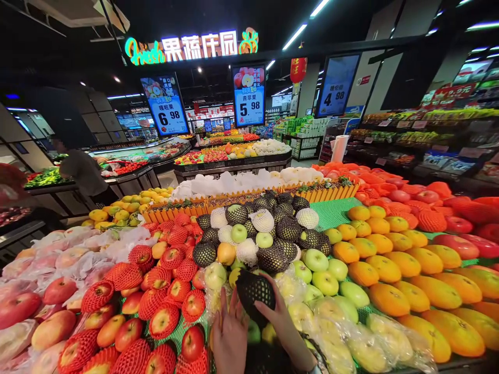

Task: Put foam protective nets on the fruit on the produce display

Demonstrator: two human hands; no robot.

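A: Head cam: what's being held here?

B: Both hands are wrapping around one fruit in black foam netting point(255, 293), low and centre, right over the green apples point(325, 280). The left hand point(230, 335) is lying flat with fingers together against it, and the right hand point(283, 319) is cupping it.

A: And around it?

B: Three price screens point(248, 96) are glowing over a packed fruit stand point(331, 213) in a dim supermarket.

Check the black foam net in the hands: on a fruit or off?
Cannot tell. The black foam net bulges between left hand and right hand, but no fruit shows.
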